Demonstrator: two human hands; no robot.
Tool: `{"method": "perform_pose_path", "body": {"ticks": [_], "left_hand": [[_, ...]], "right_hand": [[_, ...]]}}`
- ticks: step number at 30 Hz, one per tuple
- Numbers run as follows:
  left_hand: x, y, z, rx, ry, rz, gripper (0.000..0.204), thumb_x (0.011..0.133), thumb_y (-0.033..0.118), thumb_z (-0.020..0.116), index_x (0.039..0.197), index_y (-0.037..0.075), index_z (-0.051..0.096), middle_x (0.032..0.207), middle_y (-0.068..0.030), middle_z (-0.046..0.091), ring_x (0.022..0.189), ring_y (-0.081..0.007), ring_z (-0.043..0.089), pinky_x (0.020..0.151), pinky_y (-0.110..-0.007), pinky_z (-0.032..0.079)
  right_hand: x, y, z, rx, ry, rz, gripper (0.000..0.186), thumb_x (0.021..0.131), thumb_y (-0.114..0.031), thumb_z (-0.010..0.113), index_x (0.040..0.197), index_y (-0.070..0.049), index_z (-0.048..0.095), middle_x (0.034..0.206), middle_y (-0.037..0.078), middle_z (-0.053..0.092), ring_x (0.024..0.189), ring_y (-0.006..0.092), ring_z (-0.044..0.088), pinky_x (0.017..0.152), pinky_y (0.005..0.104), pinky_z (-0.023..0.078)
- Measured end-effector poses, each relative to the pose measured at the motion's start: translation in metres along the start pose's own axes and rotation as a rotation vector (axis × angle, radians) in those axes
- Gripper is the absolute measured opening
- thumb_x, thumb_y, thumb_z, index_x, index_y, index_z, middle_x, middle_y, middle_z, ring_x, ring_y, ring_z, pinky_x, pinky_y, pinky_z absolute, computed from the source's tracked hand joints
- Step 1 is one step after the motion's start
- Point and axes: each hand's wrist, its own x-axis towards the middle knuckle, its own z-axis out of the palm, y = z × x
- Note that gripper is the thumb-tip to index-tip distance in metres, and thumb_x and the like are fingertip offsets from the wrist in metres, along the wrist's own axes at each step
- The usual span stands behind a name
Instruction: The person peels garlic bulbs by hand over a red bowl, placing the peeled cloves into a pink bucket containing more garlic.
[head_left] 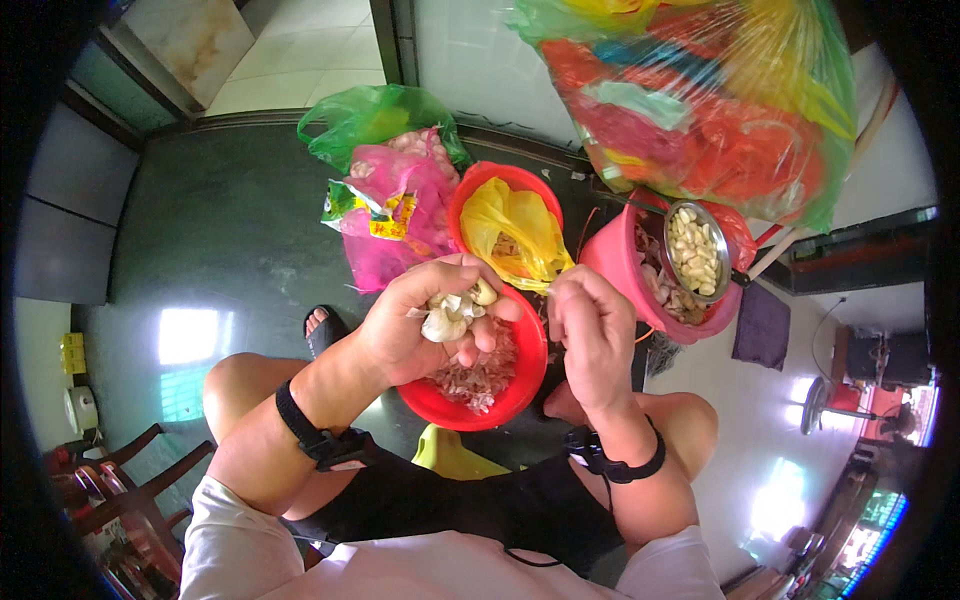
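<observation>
My left hand [400, 310] is cupped palm up around garlic cloves [448, 316], with papery white skin clinging to them; one bare yellowish clove lies near the fingertips. To its right, my right hand [592, 330] is closed in a pinch, and whatever sits between its fingertips is too small to make out. Below both hands stands a red basin [533, 375] holding a heap of garlic skins [478, 378]. Over at the right, a metal bowl [722, 262] of peeled cloves [692, 250] rests on a pink tub [612, 252], which has more skins inside.
Beyond my hands is a red bucket [466, 212] lined with a yellow plastic bag [510, 220]. Left of it are a pink mesh bag [385, 245] of garlic and a green bag [375, 112]. A large bag of coloured plastic [700, 110] hangs at the far right.
</observation>
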Motion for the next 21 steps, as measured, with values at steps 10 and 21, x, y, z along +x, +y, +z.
{"method": "perform_pose_path", "body": {"ticks": [10, 21], "left_hand": [[0.001, -0.001, -0.001, 0.013, 0.224, -0.016, 0.034, 0.102, 0.039, 0.058, 0.112, 0.008, 0.067, 0.101, -0.0142, 0.077, 0.07, -0.0211, 0.07, 0.053, -0.032, 0.053], [0.002, -0.009, 0.004, 0.274, 0.21, -0.151, 0.031, 0.103, 0.031, 0.062, 0.11, 0.002, 0.069, 0.09, -0.0098, 0.074, 0.07, -0.0197, 0.073, 0.053, -0.029, 0.053]], "right_hand": [[-0.001, 0.013, 0.006, -0.763, -0.235, -0.28, 0.019, 0.089, -0.007, 0.072, 0.107, 0.0, 0.074, 0.112, 0.022, 0.072, 0.106, 0.0401, 0.069, 0.091, 0.0448, 0.055], [-0.004, 0.002, 0.018, -0.464, -0.182, -0.279, 0.029, 0.09, -0.004, 0.076, 0.117, 0.003, 0.069, 0.124, 0.019, 0.067, 0.107, 0.0302, 0.071, 0.091, 0.0381, 0.057]]}}
